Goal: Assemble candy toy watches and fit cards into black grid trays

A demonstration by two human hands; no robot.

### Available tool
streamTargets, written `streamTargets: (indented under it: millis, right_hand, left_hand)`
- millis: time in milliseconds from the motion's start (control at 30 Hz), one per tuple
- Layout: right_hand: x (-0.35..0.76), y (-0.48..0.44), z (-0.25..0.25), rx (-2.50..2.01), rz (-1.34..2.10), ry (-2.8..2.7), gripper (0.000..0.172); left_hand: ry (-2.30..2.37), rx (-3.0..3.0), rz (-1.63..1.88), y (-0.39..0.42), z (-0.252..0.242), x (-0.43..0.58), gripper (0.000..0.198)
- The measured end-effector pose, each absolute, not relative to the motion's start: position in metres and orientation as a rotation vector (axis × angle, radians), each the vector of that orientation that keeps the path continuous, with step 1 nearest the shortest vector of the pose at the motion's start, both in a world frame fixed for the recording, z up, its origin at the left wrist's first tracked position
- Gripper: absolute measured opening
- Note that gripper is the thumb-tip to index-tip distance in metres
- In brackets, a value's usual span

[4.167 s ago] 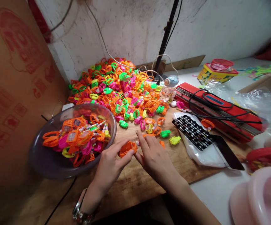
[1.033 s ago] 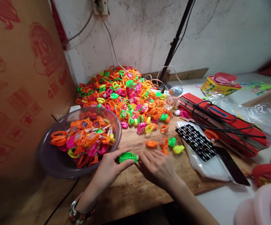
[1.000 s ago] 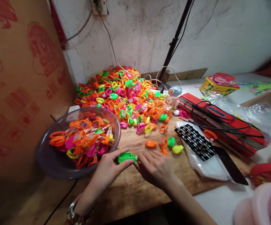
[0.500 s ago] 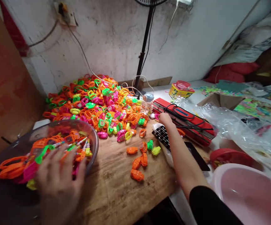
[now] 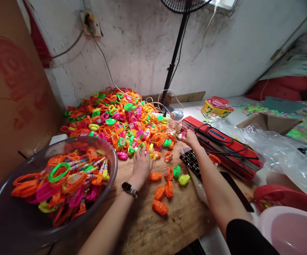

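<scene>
My left hand [image 5: 141, 165], with a dark band on its wrist, reaches to the front edge of a large pile of toy watches [image 5: 111, 124] in orange, green, pink and yellow. Its fingers are apart and touch the watches there. Beyond a black-patterned sheet [image 5: 189, 159], my right hand [image 5: 191, 140] is closed beside the red sealing machine [image 5: 219, 138]. A bit of pink shows at its fingertips, too small to name. Several loose watches, such as an orange one [image 5: 160, 207] and a yellow one [image 5: 184, 179], lie on the wooden table [image 5: 132, 226] between my arms.
A grey translucent basin [image 5: 113, 177] of watches and wrapped sticks stands at the left. A clear bottle [image 5: 174, 124] is behind my right hand. On the right are clear plastic bags [image 5: 273, 152], a red bowl [image 5: 281, 193] and a pink basin [image 5: 289, 226]. A fan pole [image 5: 176, 53] rises behind.
My left hand has moved from over the basin, rightward and forward, to the pile's edge. The right hand stays by the sealing machine. The view has shifted, so things appear farther right.
</scene>
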State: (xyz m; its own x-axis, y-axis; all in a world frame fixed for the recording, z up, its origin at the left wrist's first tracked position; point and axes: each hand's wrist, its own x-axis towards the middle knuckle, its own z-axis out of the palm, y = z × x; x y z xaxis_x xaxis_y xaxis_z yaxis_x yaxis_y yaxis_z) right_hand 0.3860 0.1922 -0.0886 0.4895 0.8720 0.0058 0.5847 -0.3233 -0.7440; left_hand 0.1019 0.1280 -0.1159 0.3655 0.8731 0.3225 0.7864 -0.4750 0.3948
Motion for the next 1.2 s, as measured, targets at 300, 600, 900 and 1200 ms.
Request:
streamTargets:
  millis: [300,600,900,1200]
  right_hand:
    - [0.288,0.106,-0.081,-1.258,0.884,-0.950,0.047]
    - [0.182,0.027,-0.085,-1.028,1.256,-0.885,0.037]
    - [0.160,-0.005,-0.068,-1.184,0.888,-1.045,0.033]
    - [0.158,-0.020,-0.056,-1.348,0.497,-1.453,0.030]
  left_hand:
    - [1.361,2.102,0.838,0.126,-0.127,0.087,0.032]
    - [1.252,1.459,0.900,0.065,-0.099,0.042,0.037]
    - [0.914,1.142,1.009,0.027,-0.064,0.028,0.035]
    - [1.058,1.903,1.105,0.019,-0.053,0.017,0.030]
